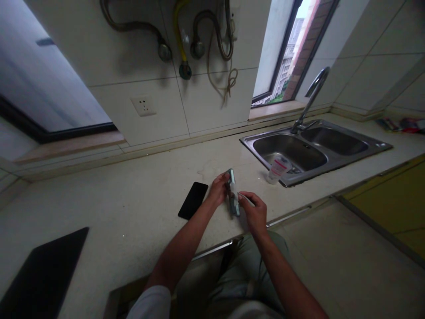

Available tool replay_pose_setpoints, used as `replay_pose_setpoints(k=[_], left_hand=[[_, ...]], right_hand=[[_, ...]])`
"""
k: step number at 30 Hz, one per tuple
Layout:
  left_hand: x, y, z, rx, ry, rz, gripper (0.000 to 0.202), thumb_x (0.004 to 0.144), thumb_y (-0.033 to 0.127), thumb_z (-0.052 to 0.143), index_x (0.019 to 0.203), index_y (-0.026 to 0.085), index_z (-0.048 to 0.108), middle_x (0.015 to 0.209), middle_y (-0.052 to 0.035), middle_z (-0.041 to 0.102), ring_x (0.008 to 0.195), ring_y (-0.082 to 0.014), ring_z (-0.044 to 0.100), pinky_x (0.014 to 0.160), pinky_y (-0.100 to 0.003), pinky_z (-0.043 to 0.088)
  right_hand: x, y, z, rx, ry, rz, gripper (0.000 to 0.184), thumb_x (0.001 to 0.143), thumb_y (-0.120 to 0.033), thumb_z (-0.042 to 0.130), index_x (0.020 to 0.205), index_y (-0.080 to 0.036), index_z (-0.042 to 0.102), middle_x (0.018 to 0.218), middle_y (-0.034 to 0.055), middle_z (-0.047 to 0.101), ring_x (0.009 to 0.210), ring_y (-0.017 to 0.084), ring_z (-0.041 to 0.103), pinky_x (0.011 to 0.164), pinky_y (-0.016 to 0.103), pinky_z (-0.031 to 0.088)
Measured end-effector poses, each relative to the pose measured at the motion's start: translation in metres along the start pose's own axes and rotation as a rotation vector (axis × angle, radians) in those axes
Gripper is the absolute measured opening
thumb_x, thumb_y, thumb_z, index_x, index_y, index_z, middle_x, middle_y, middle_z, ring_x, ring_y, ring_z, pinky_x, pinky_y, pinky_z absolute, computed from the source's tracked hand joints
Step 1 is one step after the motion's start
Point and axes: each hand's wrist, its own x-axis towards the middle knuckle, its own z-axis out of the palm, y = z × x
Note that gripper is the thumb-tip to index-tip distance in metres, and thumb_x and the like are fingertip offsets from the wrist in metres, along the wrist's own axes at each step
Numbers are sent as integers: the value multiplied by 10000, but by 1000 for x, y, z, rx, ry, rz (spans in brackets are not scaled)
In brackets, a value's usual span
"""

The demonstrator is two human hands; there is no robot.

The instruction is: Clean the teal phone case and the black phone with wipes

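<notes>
My left hand (218, 188) is closed on a slim grey-green phone-like body (233, 195), held up on its edge above the counter. Its face is turned mostly away, so few details show. Close by on the right, my right hand (254, 210) pinches a thin, pale, stick-like tool (246, 199), its tip near the side of the phone-like body. Whether the tip touches cannot be made out. A flat black rectangular panel (193, 200), like a phone screen, lies on the counter just left of my left hand.
A steel double sink (332, 160) with a tall faucet (314, 95) is set into the pale counter (133, 190) at right. A clear plastic cup (277, 172) tilts by its rim. A larger black sheet (46, 270) lies at lower left. Hoses (179, 40) hang on the tiled wall.
</notes>
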Motion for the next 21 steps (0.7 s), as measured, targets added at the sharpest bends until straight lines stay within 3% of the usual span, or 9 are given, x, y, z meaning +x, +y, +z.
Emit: replay_pose_setpoints(k=[3,5,7,10,12,14,17,21], left_hand=[[6,-2,-5,15,89,-10,199,727,252,800,776,167,627,587,30,598,491,-106,533,535,-239,428],[7,-2,-7,-4,101,-26,160,746,236,768,800,159,639,619,8,641,499,-119,560,557,-256,463],[6,1,-7,-54,36,-96,152,779,224,703,900,136,679,764,-58,725,609,-164,651,651,-294,520],[0,6,-3,-213,-123,-213,339,813,252,579,1093,90,681,1086,-168,739,984,-273,710,907,-409,528],[-5,9,1,-322,-182,-229,444,833,323,523,1168,64,655,1216,-211,691,1172,-319,644,1015,-481,474],[-8,11,3,-373,-194,-253,486,864,398,483,1170,59,651,1220,-228,685,1211,-338,620,1037,-524,452],[-8,8,4,-354,-164,-323,453,909,437,459,1103,89,675,1097,-208,731,1110,-341,676,983,-538,487],[-5,1,5,-327,-168,-385,520,947,533,437,1110,103,679,1011,-194,746,974,-332,720,910,-526,527]], right_hand=[[3,4,1,87,37,85,236,730,-393,750,844,-188,726,811,26,741,759,198,665,722,323,544],[4,7,3,200,31,182,264,700,-399,762,843,-184,710,782,18,732,698,183,652,653,299,537],[4,10,5,312,10,274,287,666,-402,783,832,-184,696,752,13,723,645,170,641,606,284,529],[5,14,5,375,16,320,295,638,-400,793,809,-188,680,713,2,708,606,158,622,582,274,517],[8,16,3,349,50,307,294,629,-398,786,794,-181,675,693,-5,695,599,150,605,585,268,504],[13,17,-4,270,60,289,297,624,-401,781,776,-168,676,667,-10,673,583,142,575,571,260,476],[27,11,-16,48,68,180,296,670,-431,761,752,-156,688,648,-8,651,594,145,554,586,267,458],[53,-5,-26,-206,87,-109,332,822,-475,657,861,-155,737,818,53,732,779,206,647,776,350,514]])
